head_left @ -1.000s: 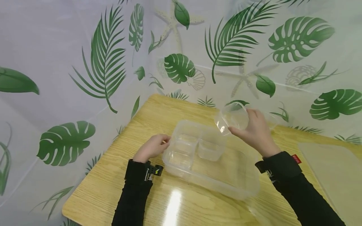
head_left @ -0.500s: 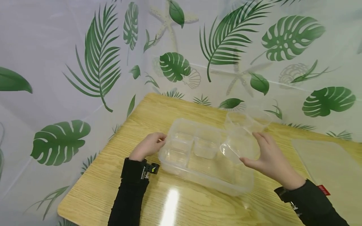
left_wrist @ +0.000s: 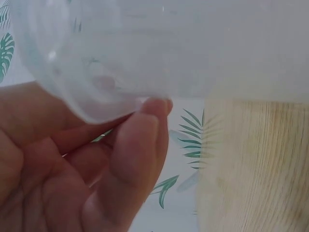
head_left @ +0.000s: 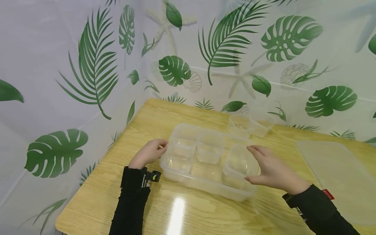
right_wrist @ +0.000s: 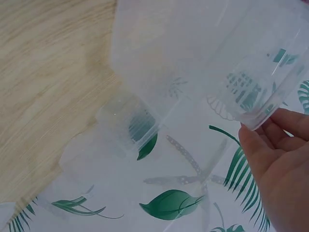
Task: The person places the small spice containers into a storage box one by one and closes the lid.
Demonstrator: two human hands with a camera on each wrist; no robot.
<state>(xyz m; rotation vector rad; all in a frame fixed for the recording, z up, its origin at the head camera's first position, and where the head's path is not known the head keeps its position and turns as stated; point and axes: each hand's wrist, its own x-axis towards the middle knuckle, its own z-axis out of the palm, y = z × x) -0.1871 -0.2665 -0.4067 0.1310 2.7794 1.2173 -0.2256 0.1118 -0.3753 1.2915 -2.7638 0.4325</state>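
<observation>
A large clear plastic box [head_left: 205,187] lies on the wooden table, with several small clear containers inside, such as the square container [head_left: 210,153]. At its left end my left hand [head_left: 149,151] grips the rim; in the left wrist view the thumb [left_wrist: 133,150] is against the edge of the box. My right hand [head_left: 273,169] holds another small clear container [head_left: 239,160] at the right part of the box. Thumb and fingers pinch that container's rim in the right wrist view. Whether its base touches the box floor I cannot tell.
Two more clear containers [head_left: 239,125] stand behind the box by the wall. A translucent flat lid or sheet [head_left: 337,173] lies on the table at the right. Leaf-patterned sheeting [head_left: 176,39] rises along the table's left and back edges.
My right hand has lowered the small container from behind the box into its right part. The left hand has stayed at the box's left end. The head view has shifted slightly right.
</observation>
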